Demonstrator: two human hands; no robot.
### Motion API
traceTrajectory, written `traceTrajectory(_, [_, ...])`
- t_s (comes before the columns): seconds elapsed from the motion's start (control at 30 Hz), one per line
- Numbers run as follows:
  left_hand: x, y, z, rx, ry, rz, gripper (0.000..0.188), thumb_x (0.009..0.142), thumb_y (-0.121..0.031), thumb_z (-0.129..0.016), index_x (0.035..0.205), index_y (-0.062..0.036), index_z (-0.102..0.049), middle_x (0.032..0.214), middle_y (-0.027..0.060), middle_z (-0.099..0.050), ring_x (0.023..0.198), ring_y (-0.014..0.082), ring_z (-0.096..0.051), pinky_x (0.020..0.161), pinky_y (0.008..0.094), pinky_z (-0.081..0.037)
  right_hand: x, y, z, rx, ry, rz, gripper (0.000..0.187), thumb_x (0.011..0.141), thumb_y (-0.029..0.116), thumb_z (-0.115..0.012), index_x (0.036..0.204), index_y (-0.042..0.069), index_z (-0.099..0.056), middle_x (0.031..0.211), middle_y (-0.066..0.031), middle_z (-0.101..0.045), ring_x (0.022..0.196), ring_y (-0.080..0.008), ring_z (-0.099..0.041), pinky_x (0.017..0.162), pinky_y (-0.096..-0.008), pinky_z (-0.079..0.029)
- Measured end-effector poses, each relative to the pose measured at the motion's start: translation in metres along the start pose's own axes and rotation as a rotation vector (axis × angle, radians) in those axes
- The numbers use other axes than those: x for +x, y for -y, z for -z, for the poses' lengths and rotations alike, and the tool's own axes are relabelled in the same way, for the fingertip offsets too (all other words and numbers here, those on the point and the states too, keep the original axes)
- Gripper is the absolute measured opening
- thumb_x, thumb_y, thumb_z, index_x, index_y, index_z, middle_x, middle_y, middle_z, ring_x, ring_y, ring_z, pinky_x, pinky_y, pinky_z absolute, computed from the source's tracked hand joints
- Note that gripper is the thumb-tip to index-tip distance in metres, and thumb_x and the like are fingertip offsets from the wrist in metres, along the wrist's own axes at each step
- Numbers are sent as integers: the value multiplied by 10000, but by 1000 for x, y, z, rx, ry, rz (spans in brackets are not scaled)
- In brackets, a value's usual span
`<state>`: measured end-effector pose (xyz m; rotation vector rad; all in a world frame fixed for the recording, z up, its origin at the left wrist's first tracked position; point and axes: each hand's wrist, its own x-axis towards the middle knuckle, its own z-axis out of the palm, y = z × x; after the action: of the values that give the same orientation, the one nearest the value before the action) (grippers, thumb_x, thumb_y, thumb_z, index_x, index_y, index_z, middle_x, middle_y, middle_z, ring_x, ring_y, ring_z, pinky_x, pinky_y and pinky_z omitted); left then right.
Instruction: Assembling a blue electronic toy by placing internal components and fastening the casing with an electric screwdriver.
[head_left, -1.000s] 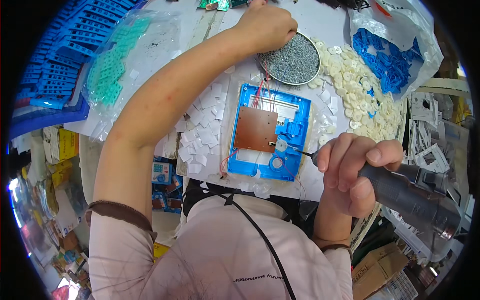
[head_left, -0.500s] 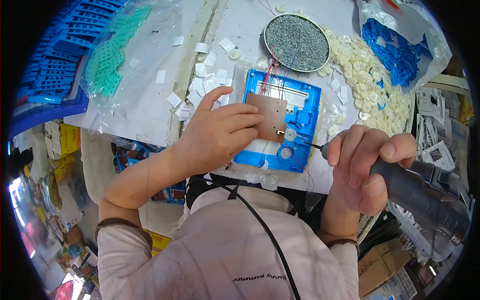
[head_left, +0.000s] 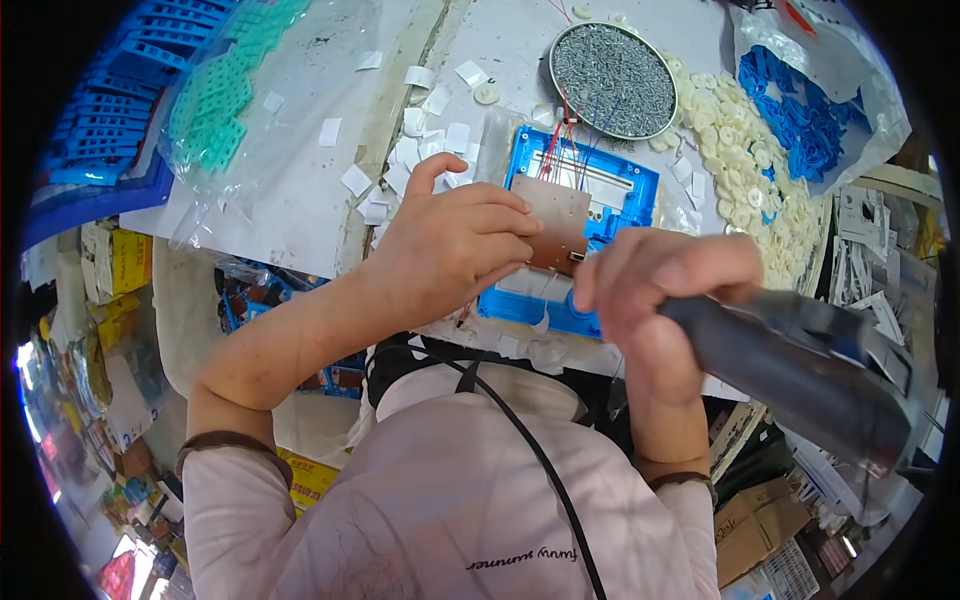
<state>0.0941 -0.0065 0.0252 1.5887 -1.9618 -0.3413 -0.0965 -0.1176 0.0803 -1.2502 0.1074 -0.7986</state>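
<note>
While the left grip [head_left: 450,240] lay loosely open, touching the left side of the brown board [head_left: 556,215], the right grip [head_left: 660,295] was closed around a dark power tool [head_left: 795,375] slanting off rightward. The near-square board lay in the blue casing [head_left: 520,308] on the worktop [head_left: 300,222].

The board [head_left: 560,222] is brown, the casing [head_left: 639,200] blue.

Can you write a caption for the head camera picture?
Left hand at a brown board on a blue case, right hand gripping a dark tool.
</note>
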Motion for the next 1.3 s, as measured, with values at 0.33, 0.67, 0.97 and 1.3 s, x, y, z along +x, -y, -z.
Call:
traceTrajectory(0.33, [-6, 2, -9, -23, -78, 28, 67, 813, -140, -740, 874, -166, -752, 1099, -72, -728, 1135, 106, -634, 1052, 519, -284, 12, -28, -10, -153, 127, 10, 261, 949, 90, -685, 1038, 67, -441, 708, -71, -555, 613, -164, -537, 620, -353, -518])
traceTrajectory(0.67, [-4, -4, -7, -52, -70, 72, 104, 786, -118, -755, 883, -135, -721, 1147, 3, -727, 1166, 166, -647, 1063, 561, -256, 15, -23, -8, -212, 170, 21, 250, 930, 58, -701, 1060, 71, -488, 692, -70, -560, 627, -187, -558, 600, -370, -529])
traceTrajectory(0.97, [0, -27, -12, -309, -128, 107, 138, 856, -135, -760, 990, -149, -734, 1097, 10, -742, 1063, 181, -691, 1137, 563, -198, 15, 21, 1, 83, 126, 50, 354, 923, 177, -759, 1146, 106, -493, 673, -43, -579, 578, -183, -546, 589, -375, -525])
traceTrajectory(1.3, [70, 45, 6, -283, -170, -16, 150, 864, -149, -737, 1005, -96, -729, 1078, 63, -721, 1010, 244, -681, 890, 361, -503, 26, 4, 23, -53, 37, 119, 311, 957, 176, -684, 1198, 114, -498, 681, -22, -534, 605, -160, -490, 590, -369, -482])
